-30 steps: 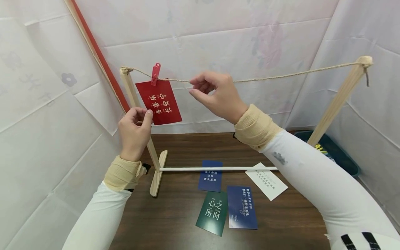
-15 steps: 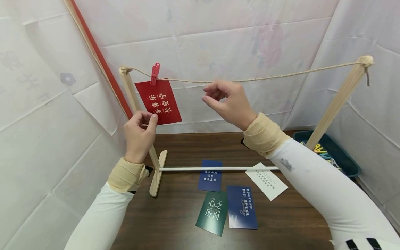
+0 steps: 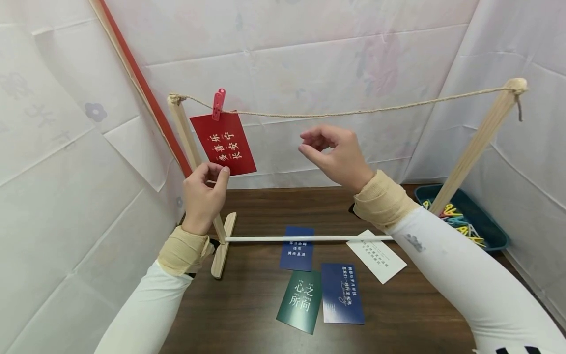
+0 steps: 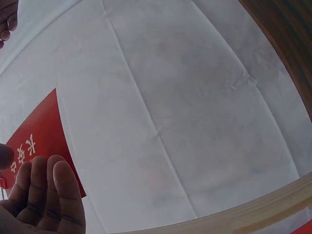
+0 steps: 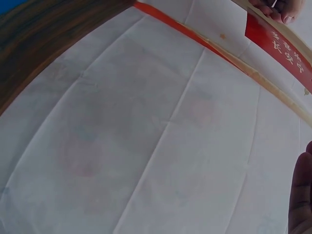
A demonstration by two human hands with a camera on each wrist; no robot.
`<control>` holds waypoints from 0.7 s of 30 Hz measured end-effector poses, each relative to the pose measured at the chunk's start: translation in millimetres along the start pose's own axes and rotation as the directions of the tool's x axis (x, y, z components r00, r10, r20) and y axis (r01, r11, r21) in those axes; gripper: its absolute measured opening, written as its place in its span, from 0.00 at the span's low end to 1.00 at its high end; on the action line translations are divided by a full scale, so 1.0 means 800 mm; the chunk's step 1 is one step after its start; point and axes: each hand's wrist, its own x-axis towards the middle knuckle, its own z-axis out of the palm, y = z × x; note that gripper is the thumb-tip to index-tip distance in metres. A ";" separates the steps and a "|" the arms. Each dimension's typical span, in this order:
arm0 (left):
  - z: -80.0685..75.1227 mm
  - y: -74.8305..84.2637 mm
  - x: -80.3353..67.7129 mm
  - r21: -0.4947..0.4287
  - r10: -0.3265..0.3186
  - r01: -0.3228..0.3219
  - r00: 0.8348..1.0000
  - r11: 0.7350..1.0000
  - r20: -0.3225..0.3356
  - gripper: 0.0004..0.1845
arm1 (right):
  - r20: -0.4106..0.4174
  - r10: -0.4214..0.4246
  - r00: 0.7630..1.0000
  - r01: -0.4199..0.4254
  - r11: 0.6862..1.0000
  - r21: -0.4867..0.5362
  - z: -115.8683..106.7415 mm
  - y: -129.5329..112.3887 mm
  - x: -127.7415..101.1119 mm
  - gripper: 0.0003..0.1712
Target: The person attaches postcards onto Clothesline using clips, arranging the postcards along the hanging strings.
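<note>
A red card [image 3: 223, 142] with white characters hangs from a twine line [image 3: 353, 112] by a red clip [image 3: 218, 104], close to the left wooden post [image 3: 187, 142]. My left hand [image 3: 221, 169] pinches the card's lower left corner between thumb and forefinger. The left wrist view shows its curled fingers [image 4: 48, 195] against the red card [image 4: 39, 141]. My right hand [image 3: 311, 140] hovers just under the middle of the line, fingers loosely curled, holding nothing. In the right wrist view the red card [image 5: 280, 41] sits at the top right.
Two blue cards [image 3: 297, 248] [image 3: 342, 300], a green card [image 3: 299, 301] and a white card [image 3: 376, 255] lie on the dark table [image 3: 420, 314]. A white rod [image 3: 309, 239] joins the stand's feet. A teal tray [image 3: 495, 243] of coloured clips sits behind the right post [image 3: 477, 142]. White sheets wall the space.
My right hand has let go of the twine and dropped down and right. My left hand has slid down the card's left edge to its lower corner. The card hangs still.
</note>
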 end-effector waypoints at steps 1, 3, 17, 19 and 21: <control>0.001 -0.001 -0.001 0.001 -0.004 0.004 1.000 1.000 0.006 0.12 | -0.005 0.005 1.000 -0.005 1.000 0.004 -0.001 0.001 -0.002 0.09; 0.003 -0.001 -0.003 0.000 -0.007 0.007 1.000 1.000 0.017 0.12 | -0.013 0.018 1.000 -0.018 1.000 0.009 -0.003 0.004 -0.006 0.09; 0.015 -0.007 -0.016 -0.005 -0.024 0.024 0.997 1.000 0.076 0.11 | -0.037 0.105 0.994 -0.104 0.994 0.009 -0.019 0.024 -0.038 0.09; 0.017 -0.008 -0.018 -0.003 -0.027 0.028 0.996 1.000 0.081 0.11 | -0.047 0.116 0.992 -0.116 0.993 0.006 -0.021 0.025 -0.043 0.09; 0.018 -0.009 -0.020 0.000 -0.029 0.029 0.996 1.000 0.085 0.11 | -0.059 0.126 0.990 -0.126 0.992 0.004 -0.022 0.028 -0.047 0.10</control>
